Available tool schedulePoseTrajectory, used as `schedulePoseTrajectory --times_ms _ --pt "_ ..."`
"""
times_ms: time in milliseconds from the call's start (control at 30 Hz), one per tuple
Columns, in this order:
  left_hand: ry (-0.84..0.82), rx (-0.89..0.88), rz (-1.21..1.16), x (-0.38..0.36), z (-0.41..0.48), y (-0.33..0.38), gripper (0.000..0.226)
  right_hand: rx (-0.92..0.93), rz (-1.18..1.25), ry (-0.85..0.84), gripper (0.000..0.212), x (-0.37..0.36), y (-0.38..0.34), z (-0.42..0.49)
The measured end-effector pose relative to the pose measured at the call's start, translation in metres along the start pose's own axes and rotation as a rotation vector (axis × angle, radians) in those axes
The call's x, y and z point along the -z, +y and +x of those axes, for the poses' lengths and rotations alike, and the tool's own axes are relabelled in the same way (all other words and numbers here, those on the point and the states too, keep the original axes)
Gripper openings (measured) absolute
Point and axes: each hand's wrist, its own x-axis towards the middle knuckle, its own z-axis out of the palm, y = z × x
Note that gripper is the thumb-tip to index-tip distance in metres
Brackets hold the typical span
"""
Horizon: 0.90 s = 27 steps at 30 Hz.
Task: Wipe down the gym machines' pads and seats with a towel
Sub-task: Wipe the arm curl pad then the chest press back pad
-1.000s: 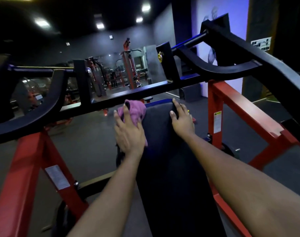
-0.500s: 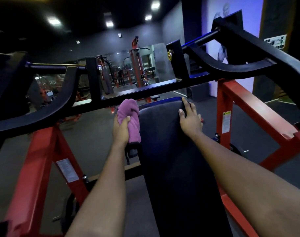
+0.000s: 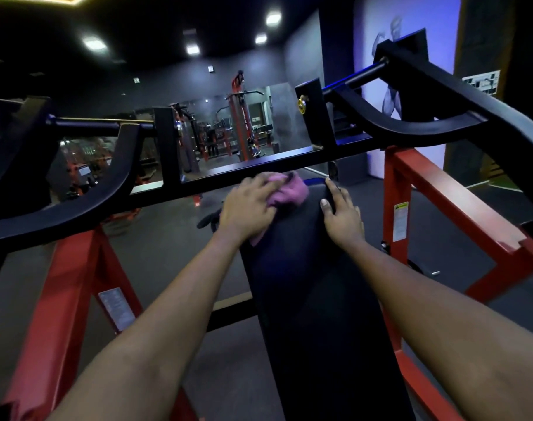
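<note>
A long black pad [image 3: 320, 299] of a red-framed gym machine runs away from me down the middle of the head view. A pink towel [image 3: 286, 192] lies bunched on the pad's far end. My left hand [image 3: 247, 208] lies over the towel and presses it onto the pad, fingers spread and slightly curled over the cloth. My right hand [image 3: 342, 214] rests flat on the pad's far right edge, fingers straight, holding nothing.
A black crossbar [image 3: 259, 168] passes just beyond the pad's far end, with curved black arms [image 3: 107, 192] on both sides. Red frame posts [image 3: 65, 284] stand left and right [image 3: 441, 192]. Dark floor [image 3: 168, 253] and more machines lie behind.
My left hand has swung the towel from the pad's left side up onto its top end, moving rightward. The right hand has stayed on the right edge.
</note>
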Motion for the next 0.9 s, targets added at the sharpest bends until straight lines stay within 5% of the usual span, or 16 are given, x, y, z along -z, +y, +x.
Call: schedulePoseTrajectory --times_ms 300,467,700,800,900 --pt "0.25 0.769 -0.999 -0.005 -0.035 -0.022 0.022 -0.037 -0.024 -0.014 0.053 0.005 -0.011 -0.008" --pt "0.197 0.825 -1.075 -0.006 -0.032 -0.03 0.063 -0.059 -0.039 -0.011 0.052 0.004 -0.011 -0.008" --pt "0.359 0.956 -1.186 -0.039 -0.092 0.009 0.061 -0.082 -0.06 -0.006 0.052 0.002 -0.014 -0.009" --pt "0.303 1.104 -1.196 -0.063 -0.142 0.033 0.059 -0.087 -0.047 -0.032 0.053 0.006 -0.019 -0.012" --pt "0.194 1.039 -1.169 -0.065 -0.176 0.052 0.056 -0.084 0.018 -0.04 0.054 0.009 -0.019 -0.021"
